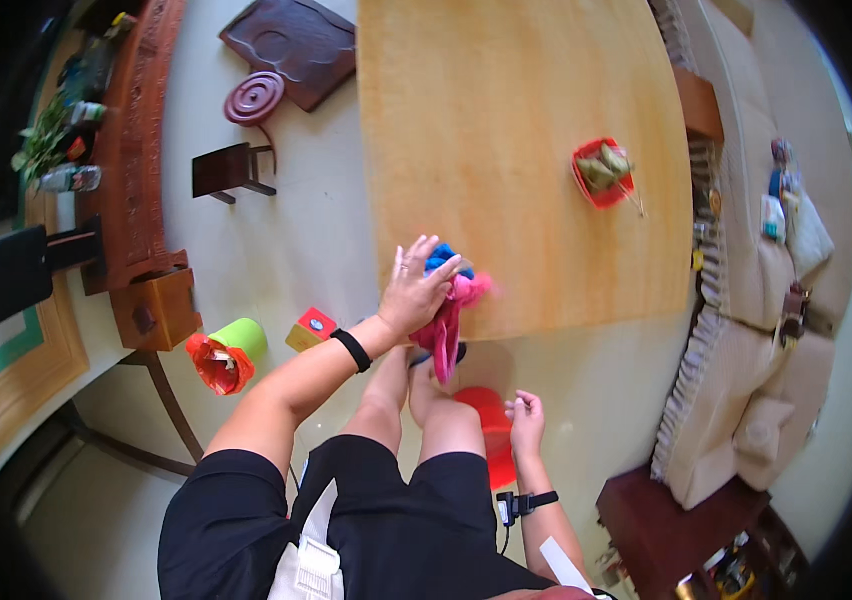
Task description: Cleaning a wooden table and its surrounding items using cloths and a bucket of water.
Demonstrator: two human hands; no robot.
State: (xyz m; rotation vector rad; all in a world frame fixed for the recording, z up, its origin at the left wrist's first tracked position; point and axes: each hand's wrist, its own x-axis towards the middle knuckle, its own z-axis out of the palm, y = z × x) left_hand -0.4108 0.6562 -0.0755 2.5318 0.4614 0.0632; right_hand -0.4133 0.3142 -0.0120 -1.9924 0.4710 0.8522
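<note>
My left hand (418, 292), wearing a black wristband, is over the near left part of the wooden table (501, 135). Its fingers grip a pink cloth (447, 339), which hangs past the table's front edge; one end of it is blurred. Bunched against the fingers is a blue cloth (439, 257); whether the two are one piece is hidden. My right hand (528, 421) hangs low beside my knee, its fingers loosely curled and nothing visible in them. Behind it stands a red plastic stool (499, 457).
A red basket (582, 184) with leaf-wrapped bundles sits on the table's right side. On the floor at left are a green bin (247, 335) with a red liner and a red-and-yellow box (309, 330). A beige sofa (745, 360) runs along the right.
</note>
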